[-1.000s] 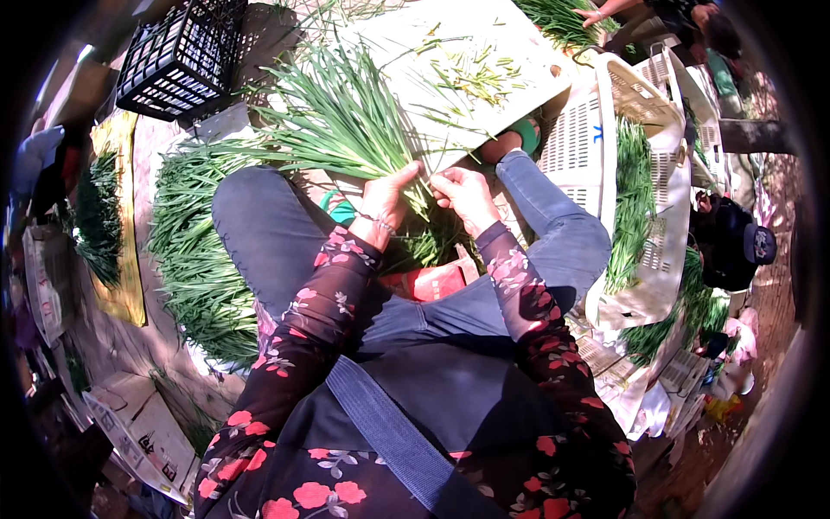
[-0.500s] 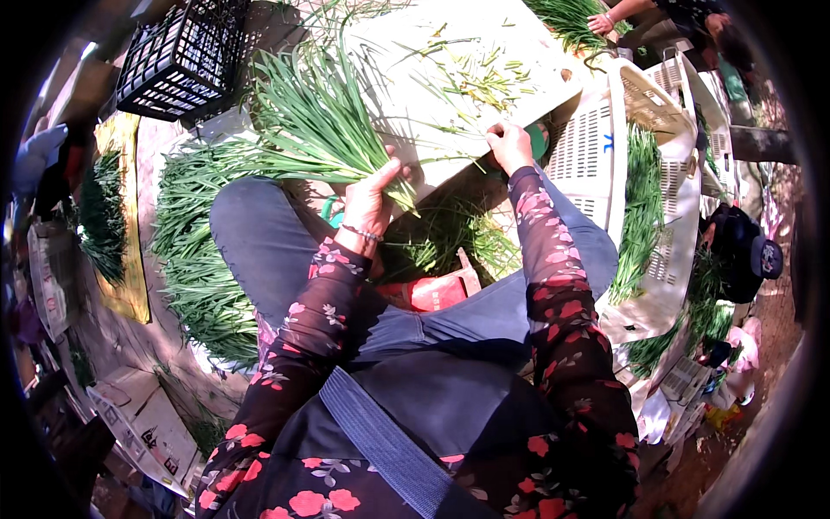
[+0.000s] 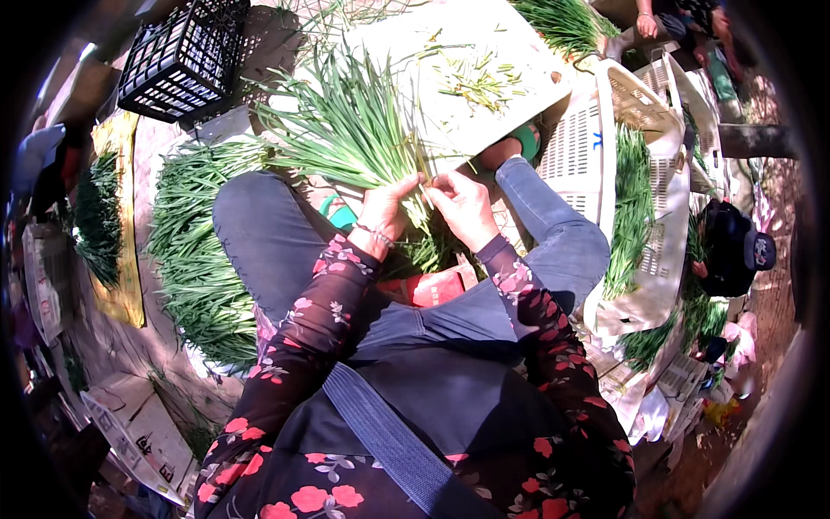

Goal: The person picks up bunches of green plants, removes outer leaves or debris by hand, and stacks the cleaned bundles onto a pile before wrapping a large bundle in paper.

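Observation:
My left hand [image 3: 386,210] is closed round the stem end of a bunch of long, flat green chives [image 3: 367,130]. The leaves fan away from me, up and to the left over the near edge of a white board [image 3: 450,143]. Close beside it, my right hand [image 3: 465,209] has thumb and fingers pinched on stalks at the bunch's pale lower end; exactly how many it holds is hidden. Trimmed green and yellowish scraps [image 3: 480,82] lie scattered on the board. Below my hands, more loose greens [image 3: 424,253] lie between my legs, beside a red object [image 3: 432,289].
A large heap of chives [image 3: 203,251] lies left of my knee. Behind it stands a black plastic crate [image 3: 181,60]. At right, a white slatted basket [image 3: 575,151] stands near another holding chives [image 3: 629,208]. Another person's hand [image 3: 646,26] shows at the far right.
My right hand has come from the board's right edge back to the bunch's stem end. The bunch has shifted slightly right with my left hand. The other person's hand has left the far greens.

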A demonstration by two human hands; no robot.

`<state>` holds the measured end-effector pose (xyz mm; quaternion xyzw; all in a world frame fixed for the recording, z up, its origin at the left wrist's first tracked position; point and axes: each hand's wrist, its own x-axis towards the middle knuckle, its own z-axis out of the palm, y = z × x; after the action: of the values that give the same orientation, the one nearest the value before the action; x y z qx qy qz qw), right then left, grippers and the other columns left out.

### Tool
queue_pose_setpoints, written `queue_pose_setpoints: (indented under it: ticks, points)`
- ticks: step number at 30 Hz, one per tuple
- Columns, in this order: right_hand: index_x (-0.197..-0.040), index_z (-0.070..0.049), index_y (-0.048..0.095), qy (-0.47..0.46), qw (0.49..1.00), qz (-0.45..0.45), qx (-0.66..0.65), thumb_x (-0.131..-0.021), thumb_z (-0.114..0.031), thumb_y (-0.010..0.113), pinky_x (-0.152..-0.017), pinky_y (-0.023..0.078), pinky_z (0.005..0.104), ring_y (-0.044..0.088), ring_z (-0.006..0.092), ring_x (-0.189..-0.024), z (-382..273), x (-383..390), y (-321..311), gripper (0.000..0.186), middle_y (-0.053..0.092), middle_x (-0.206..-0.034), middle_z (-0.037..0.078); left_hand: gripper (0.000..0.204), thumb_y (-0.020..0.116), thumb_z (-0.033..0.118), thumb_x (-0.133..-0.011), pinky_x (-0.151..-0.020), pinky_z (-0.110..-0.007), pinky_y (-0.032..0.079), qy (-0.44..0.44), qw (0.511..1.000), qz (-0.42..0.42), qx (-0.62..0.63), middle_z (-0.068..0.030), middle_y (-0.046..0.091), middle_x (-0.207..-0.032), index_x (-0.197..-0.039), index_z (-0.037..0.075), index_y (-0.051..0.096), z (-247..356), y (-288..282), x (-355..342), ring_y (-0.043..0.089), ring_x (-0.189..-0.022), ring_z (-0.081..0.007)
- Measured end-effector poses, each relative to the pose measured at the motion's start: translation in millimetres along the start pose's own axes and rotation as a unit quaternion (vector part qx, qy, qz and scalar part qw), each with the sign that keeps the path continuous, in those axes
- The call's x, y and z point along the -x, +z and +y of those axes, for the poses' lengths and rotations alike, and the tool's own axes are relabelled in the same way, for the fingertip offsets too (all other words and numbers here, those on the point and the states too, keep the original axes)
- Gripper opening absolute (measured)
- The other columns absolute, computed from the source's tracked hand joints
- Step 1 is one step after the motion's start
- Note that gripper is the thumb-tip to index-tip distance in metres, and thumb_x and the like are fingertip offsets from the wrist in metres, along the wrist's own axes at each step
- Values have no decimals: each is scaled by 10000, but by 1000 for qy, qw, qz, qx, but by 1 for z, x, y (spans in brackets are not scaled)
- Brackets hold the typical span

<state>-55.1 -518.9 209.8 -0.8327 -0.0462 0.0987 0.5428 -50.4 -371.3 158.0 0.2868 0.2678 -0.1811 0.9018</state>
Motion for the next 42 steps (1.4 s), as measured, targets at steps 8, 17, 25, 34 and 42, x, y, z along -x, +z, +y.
queue_pose_setpoints:
  ticks: [8,17,25,34,42]
  points:
    - [-1073,-15,638,86,873,-276,393,-759,-208,686,-865,486,375,634,276,-952,5,15,-55,371,664,-985,162,168,628,69,-862,-687,-303,528,168,984,-65,-6,-100,632,-875,-984,-44,608,77,10,21,621,-771,-182]
    - [-1088,94,594,100,952,-285,48,-644,-418,789,-851,475,341,626,275,-957,-32,-50,49,705,634,-1045,232,249,646,131,-847,-739,-297,477,45,976,75,-202,-86,627,-977,-1043,-14,593,-53,-91,-36,593,-915,-183]
    - [-822,64,637,209,953,-183,123,-723,-162,661,-572,491,314,623,179,-598,48,-72,40,247,644,-671,140,506,759,147,-745,-722,-260,488,40,869,-98,-483,-58,627,-922,-1136,-62,516,-28,-4,48,599,-837,-124]
    - [-862,48,607,373,891,147,-211,-805,-67,636,-506,533,365,594,222,-554,114,-78,-86,132,598,-671,113,47,620,77,-830,-453,-256,436,-100,968,7,-229,-21,573,-637,-857,42,604,-34,-30,15,526,-498,-122]
    - [-816,0,598,189,895,209,-346,-780,-87,669,-457,500,298,592,160,-522,11,-41,-77,118,595,-647,61,150,618,36,-814,-483,-254,485,-53,986,17,-159,-75,623,-746,-956,18,576,-23,-27,-8,564,-537,-140]
